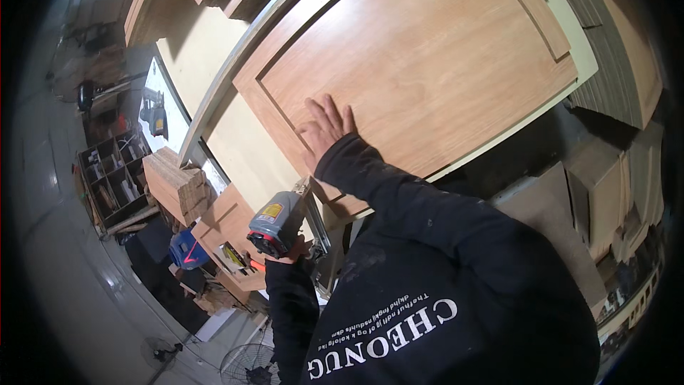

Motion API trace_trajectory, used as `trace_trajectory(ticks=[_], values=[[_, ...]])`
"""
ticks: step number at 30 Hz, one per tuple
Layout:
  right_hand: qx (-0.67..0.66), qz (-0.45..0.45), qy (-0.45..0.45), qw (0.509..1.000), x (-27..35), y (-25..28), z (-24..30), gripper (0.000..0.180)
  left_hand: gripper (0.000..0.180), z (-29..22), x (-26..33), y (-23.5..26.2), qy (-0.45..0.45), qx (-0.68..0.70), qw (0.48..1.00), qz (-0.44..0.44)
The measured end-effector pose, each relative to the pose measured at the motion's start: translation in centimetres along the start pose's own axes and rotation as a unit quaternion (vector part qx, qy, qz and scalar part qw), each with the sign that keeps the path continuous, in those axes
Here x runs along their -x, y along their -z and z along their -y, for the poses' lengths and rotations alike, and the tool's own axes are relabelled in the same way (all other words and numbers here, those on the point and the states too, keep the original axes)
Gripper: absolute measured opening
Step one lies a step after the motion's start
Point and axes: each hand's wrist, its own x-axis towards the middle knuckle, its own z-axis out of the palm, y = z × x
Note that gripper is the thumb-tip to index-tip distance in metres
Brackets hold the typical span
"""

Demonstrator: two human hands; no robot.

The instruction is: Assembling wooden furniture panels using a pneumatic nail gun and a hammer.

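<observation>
My right hand lies flat, fingers apart, on a large reddish-brown wooden door panel with a recessed frame groove. The panel rests on a pale board. My left hand grips a grey nail gun with a yellow label and a red-and-black end. It holds the gun at the panel's near edge, just below my right wrist. Both arms are in dark sleeves.
A block of stacked wood sits left of the panel. Beyond it stands a compartment shelf with small items. Another power tool lies on a white surface. A blue container, a floor fan and stacked boards surround the bench.
</observation>
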Motion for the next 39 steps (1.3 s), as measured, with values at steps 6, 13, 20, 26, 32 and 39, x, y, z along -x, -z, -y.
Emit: trace_trajectory(ticks=[6, 13, 20, 26, 32, 39], values=[[0.069, -0.001, 0.07, 0.995, -1.2, 1.2, -1.3, 0.058, 0.048, -4.7, 0.4, 0.9, 0.061, -0.05, 0.995, 0.063], [0.217, 0.12, 0.083, 0.965, -5.2, 2.2, 0.1, 0.087, 0.049, -3.9, 0.7, 0.3, -0.259, -0.157, 0.951, -0.063], [0.224, 0.114, 0.073, 0.965, -5.5, 1.9, -0.1, 0.089, 0.046, -3.8, 1.0, -0.8, -0.167, -0.228, 0.959, -0.013], [0.229, 0.122, 0.067, 0.963, -5.4, 1.9, 0.2, 0.09, 0.045, -5.3, 1.4, -0.3, -0.197, -0.2, 0.96, -0.004], [0.231, 0.127, 0.06, 0.963, -5.4, 2.1, 0.2, 0.09, 0.049, -5.5, 1.2, -0.5, -0.191, -0.212, 0.958, 0.023], [0.23, 0.116, 0.061, 0.964, -5.4, 1.8, 0.2, 0.089, 0.052, -4.2, 0.4, -1.0, -0.218, -0.25, 0.943, 0.022]])
